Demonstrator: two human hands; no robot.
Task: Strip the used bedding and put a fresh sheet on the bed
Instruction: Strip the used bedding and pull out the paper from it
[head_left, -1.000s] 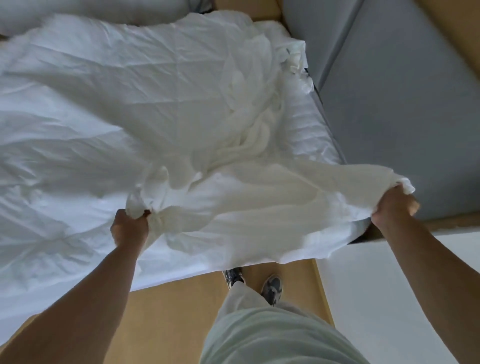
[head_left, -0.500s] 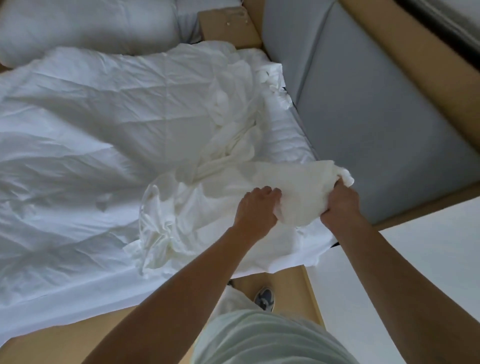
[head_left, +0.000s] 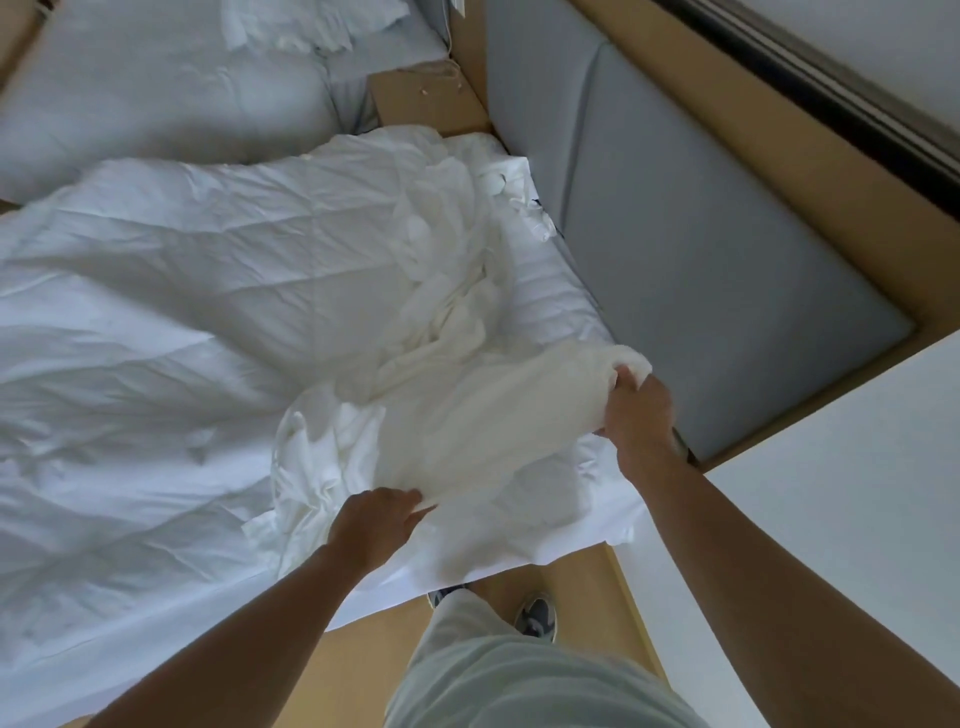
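A crumpled off-white sheet (head_left: 467, 415) lies bunched on the near right corner of the bed. My right hand (head_left: 636, 410) grips its far right corner, held up just above the mattress edge. My left hand (head_left: 376, 525) pinches the sheet's near edge, close to the bed's front side. Under the sheet spreads a wrinkled white duvet (head_left: 171, 338) covering most of the bed. A strip of quilted mattress (head_left: 545, 306) shows at the right edge.
A grey padded headboard panel (head_left: 701, 260) in a tan wooden frame rises to the right of the bed. A second bed with grey-white bedding (head_left: 156, 88) lies at the top left. A white surface (head_left: 831, 493) stands at my right. My feet are on tan floor (head_left: 363, 654).
My left hand went from the sheet's left bunch over to the right hand, then drew back to the near edge. The right hand moved inward with its corner. The camera tilted up.
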